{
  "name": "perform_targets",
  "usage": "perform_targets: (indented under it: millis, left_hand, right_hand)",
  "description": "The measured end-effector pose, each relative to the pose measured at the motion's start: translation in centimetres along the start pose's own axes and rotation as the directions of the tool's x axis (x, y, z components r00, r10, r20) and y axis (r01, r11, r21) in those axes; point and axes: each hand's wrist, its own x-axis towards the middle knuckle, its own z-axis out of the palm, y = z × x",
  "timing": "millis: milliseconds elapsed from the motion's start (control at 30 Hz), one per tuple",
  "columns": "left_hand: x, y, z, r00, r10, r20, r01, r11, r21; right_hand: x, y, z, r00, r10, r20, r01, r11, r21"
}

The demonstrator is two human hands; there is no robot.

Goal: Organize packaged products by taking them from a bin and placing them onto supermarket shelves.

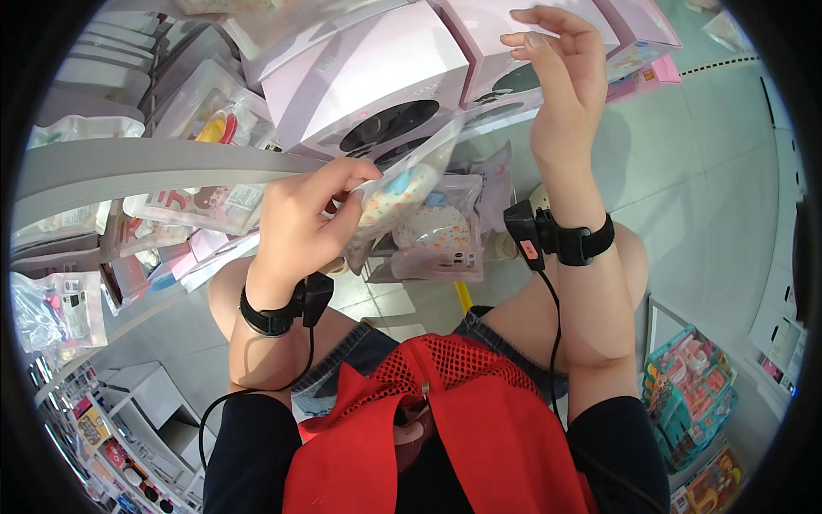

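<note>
My left hand pinches the edge of a clear plastic bag that holds a white item with orange and blue spots. Another clear bag with a similar spotted item hangs or lies just behind and below it; its support is hard to tell. My right hand is raised over a pale pink box, fingers apart and partly curled, with nothing seen in it. Left of that box stands a larger pale pink box with a dark oval window. Straps with black devices are around both wrists.
A grey shelf edge curves along the left, with packaged goods above and below it. Cables run from both wrist devices. My bent knees flank the hanging bags. A teal toy package stands at the lower right, and more shelving at the lower left.
</note>
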Motion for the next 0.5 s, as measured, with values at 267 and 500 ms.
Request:
perform_targets:
  millis: [267,500]
  left_hand:
    - [-1.5,-0.4,-0.9,0.872,0.111,-0.477,-0.295,0.896,-0.331]
    - [-1.6,0.3,-2.3,0.811,-0.031,-0.584,-0.324,0.808,-0.492]
  right_hand:
    - [1.4,-1.0,-2.0,0.959,0.160,0.234,-0.134,0.983,-0.125]
    - [0.6,-1.9,-3.2,0.689,0.438,0.577,-0.408,0.893,-0.191]
